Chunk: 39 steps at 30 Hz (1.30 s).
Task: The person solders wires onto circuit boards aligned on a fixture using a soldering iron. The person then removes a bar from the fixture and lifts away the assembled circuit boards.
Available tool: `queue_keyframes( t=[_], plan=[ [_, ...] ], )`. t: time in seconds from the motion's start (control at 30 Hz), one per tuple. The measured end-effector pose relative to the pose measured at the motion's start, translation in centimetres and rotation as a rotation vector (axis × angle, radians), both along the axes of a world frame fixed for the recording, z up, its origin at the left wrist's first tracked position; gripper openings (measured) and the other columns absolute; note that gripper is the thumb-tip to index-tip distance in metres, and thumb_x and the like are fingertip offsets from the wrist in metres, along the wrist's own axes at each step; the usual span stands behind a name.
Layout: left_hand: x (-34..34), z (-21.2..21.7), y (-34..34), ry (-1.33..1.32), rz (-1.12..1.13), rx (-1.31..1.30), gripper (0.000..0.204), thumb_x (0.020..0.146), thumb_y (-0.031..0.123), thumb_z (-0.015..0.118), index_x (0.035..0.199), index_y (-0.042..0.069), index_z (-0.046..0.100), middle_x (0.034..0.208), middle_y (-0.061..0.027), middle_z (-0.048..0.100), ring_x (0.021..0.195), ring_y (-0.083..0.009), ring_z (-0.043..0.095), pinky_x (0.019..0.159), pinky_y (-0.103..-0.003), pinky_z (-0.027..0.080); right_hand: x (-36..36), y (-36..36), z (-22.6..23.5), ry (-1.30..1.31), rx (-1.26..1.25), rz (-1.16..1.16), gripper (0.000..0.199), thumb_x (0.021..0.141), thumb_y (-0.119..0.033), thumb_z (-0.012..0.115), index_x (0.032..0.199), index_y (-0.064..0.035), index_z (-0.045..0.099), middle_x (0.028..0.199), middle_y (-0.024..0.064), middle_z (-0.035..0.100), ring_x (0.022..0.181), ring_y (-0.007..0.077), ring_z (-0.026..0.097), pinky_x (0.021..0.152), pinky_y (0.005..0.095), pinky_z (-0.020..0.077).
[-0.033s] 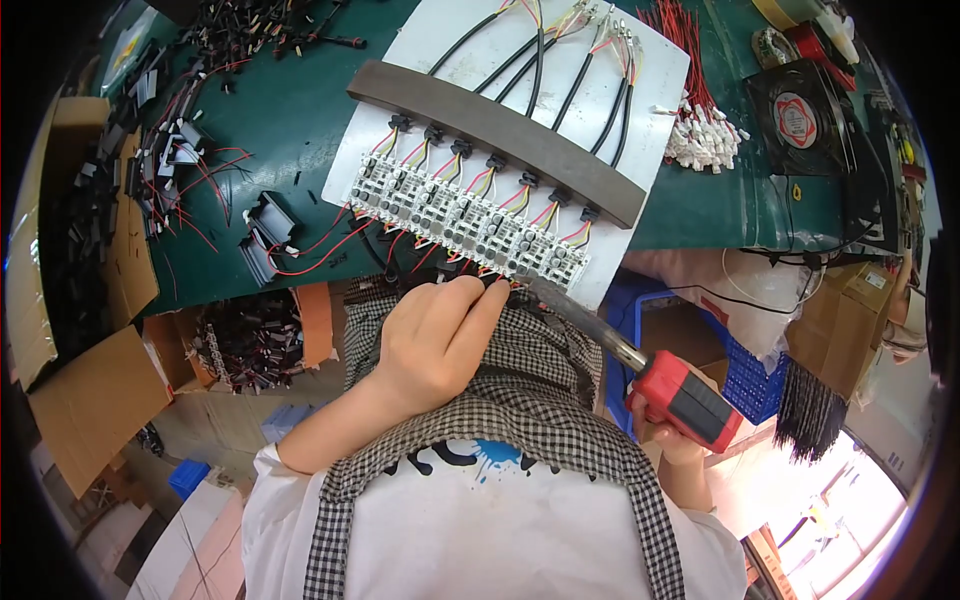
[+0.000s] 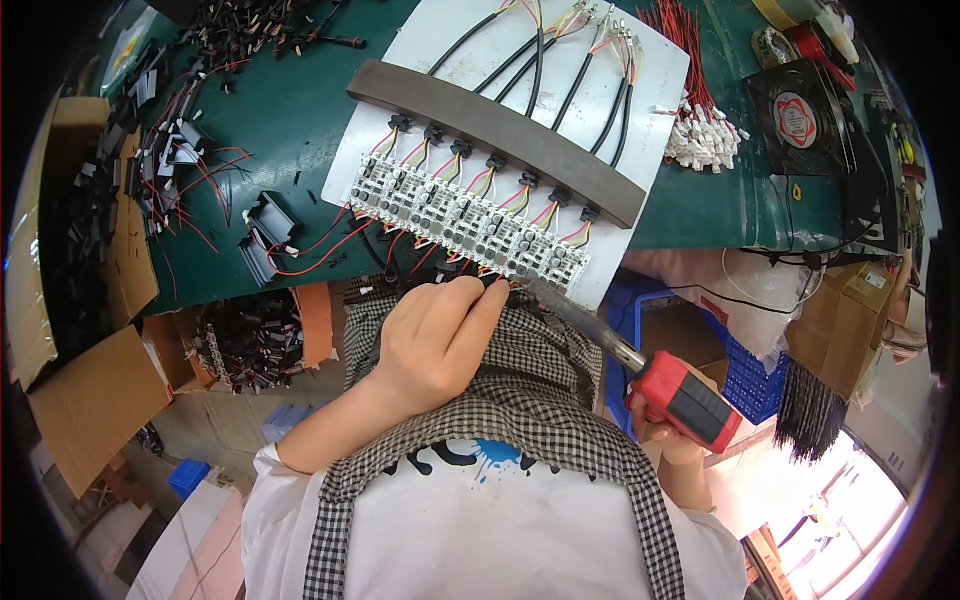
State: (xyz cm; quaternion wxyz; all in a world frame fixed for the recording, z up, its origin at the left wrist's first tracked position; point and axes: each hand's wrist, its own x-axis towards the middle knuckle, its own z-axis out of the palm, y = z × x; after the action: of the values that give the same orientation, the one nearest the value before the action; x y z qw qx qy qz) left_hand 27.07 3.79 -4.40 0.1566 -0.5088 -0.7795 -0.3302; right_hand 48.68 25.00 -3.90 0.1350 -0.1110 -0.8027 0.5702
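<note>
My left hand (image 2: 432,335) is closed in a pinch at the near edge of a row of small white circuit boards (image 2: 465,222), with thin red wires at its fingertips. My right hand (image 2: 660,430) grips a soldering iron (image 2: 690,402) by its red and black handle. The iron's metal shaft slants up to the left, and its tip is by the near edge of the boards, close to my left fingertips. Pink, yellow and white wires run from the boards' far side to black cables (image 2: 520,75), which pass under a dark bar (image 2: 500,140) lying across a pale metal plate (image 2: 400,60).
Black housings with red wires (image 2: 180,150) lie on the green table at left, beside an open carton (image 2: 130,230). White connectors on red wires (image 2: 705,138) are heaped at right, near a black fan (image 2: 798,120). Below the table edge stand a blue basket (image 2: 745,375) and a cardboard box (image 2: 850,310).
</note>
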Motion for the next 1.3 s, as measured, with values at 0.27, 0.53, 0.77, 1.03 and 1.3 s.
queue_keyframes(
  t=[0.27,0.53,0.77,1.03,1.3],
  plan=[
    [-0.4,0.1,0.3,0.046,0.009,0.005,0.029,0.066,0.001,0.065,0.093,-0.007,0.066,0.086,-0.0108,0.056,0.064,-0.0182,0.055,0.055,-0.028,0.046,1.3,0.0,0.1,-0.061,-0.224,-0.064,0.067,0.075,-0.047,0.077,0.106,0.0102,0.062,0.078,0.0097,0.066,0.064,0.0176,0.065,0.056,0.0256,0.0503],
    [-0.2,0.9,0.0,0.008,-0.017,-0.01,0.036,0.063,0.002,0.063,0.097,-0.005,0.067,0.087,-0.0108,0.059,0.065,-0.02,0.056,0.053,-0.029,0.044,-0.1,-0.5,1.4,-0.081,-0.523,-0.178,0.068,0.076,-0.054,0.073,0.096,0.0097,0.06,0.065,0.011,0.06,0.05,0.0156,0.056,0.047,0.026,0.0428],
    [0.3,0.3,-0.2,0.014,0.009,-0.013,0.031,0.066,0.008,0.066,0.096,-0.001,0.067,0.089,-0.007,0.057,0.07,-0.0196,0.058,0.059,-0.029,0.048,-1.8,-2.3,2.6,-0.067,-0.209,-0.405,0.078,0.078,-0.066,0.062,0.102,0.0074,0.05,0.087,0.0116,0.058,0.047,0.0129,0.048,0.043,0.0252,0.036],
    [-10.5,2.8,-6.6,0.241,0.482,-0.109,0.019,0.075,0.007,0.061,0.094,0.004,0.063,0.085,-0.0108,0.061,0.077,-0.0266,0.059,0.068,-0.04,0.048,2.2,2.2,-1.1,-0.076,-0.307,-0.284,0.072,0.082,-0.06,0.062,0.105,0.0063,0.048,0.094,0.0128,0.057,0.048,0.0125,0.049,0.042,0.0249,0.0358],
    [-21.6,4.2,-16.0,0.187,0.702,-0.249,0.017,0.074,-0.003,0.059,0.086,0.006,0.067,0.093,-0.0073,0.064,0.095,-0.0273,0.058,0.08,-0.04,0.048,-1.2,-0.4,1.8,-0.098,-0.266,-0.263,0.07,0.083,-0.059,0.06,0.106,0.0065,0.047,0.095,0.0122,0.057,0.048,0.0115,0.048,0.043,0.0249,0.0347]
  ],
)
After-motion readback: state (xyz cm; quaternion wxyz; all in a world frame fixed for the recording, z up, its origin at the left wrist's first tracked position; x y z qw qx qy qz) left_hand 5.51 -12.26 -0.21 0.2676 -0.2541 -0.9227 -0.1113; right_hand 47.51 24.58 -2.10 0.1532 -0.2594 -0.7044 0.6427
